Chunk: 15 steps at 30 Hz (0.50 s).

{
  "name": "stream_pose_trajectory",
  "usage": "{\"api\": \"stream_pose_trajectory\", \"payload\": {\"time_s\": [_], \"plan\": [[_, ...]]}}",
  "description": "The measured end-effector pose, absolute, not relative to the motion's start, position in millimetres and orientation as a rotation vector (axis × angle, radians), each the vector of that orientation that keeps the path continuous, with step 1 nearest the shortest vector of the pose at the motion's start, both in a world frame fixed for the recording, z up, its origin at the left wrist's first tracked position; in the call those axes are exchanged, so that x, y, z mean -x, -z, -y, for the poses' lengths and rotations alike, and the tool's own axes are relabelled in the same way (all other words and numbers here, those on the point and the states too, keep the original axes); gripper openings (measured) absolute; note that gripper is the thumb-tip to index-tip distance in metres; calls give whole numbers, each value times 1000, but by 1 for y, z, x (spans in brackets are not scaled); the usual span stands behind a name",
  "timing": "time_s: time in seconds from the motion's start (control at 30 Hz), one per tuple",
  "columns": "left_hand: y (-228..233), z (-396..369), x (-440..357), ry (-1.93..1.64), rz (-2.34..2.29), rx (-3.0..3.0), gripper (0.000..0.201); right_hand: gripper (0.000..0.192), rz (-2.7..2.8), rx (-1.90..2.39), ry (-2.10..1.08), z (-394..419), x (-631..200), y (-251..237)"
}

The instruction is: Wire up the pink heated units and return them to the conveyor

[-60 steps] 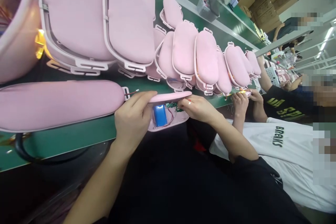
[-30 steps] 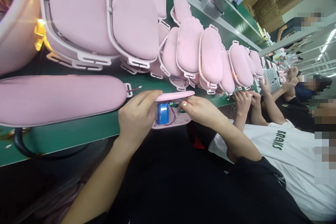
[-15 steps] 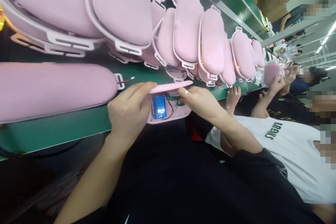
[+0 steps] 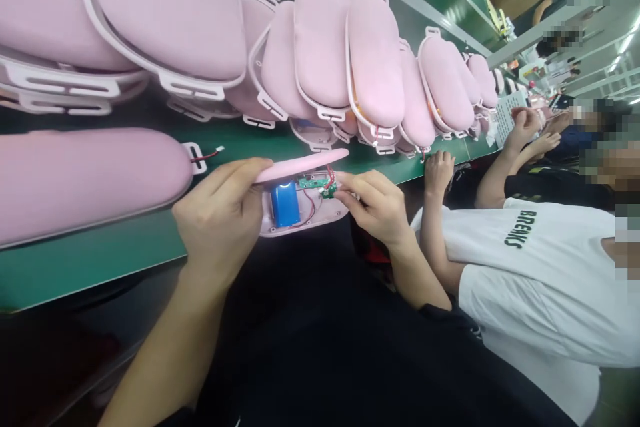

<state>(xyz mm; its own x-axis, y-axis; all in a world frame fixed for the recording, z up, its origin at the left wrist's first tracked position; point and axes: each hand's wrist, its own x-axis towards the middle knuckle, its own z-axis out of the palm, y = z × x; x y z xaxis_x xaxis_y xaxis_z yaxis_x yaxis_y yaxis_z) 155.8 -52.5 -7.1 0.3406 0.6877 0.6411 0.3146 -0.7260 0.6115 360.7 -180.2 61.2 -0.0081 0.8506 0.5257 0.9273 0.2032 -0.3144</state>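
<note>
Battery [image 4: 285, 205] sits inside the pink casing [image 4: 323, 215] the left hand [image 4: 220, 210] grips.

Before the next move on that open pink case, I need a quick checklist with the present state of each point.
1. Left hand has the pink lid in its grip: ok.
2. Blue block lies within the lower shell: ok.
3. Right hand clear of the green circuit board: not ok, it reaches in at the board's edge.
4. Red wires clear of the gap under the lid: not ok, they run through it.
5. Wire ends properly seated on the board: cannot tell, too small.
</note>
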Motion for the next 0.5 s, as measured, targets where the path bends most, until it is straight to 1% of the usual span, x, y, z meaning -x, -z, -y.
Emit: {"api": "stream_pose_trajectory", "payload": {"time_s": [0.1, 0.23, 0.37, 0.43, 0.5], "plan": [[6, 53, -156, -1353, -869, -2245, 33, 20, 2037, 1619, 229, 170, -361, -59], [5, 54, -157, -1383, -790, -2305, 32, 18, 2134, 1637, 153, 172, -372, -59], [6, 54, -157, -1389, -670, -2354, 37, 18, 2311, 1657, 204, 180, -384, -55], [7, 54, -156, -1360, -656, -2379, 39, 19, 2324, 1663, 145, 180, -387, -52], [9, 54, -156, -1351, -661, -2386, 40, 18, 2242, 1724, 8, 180, -386, -50]]}}
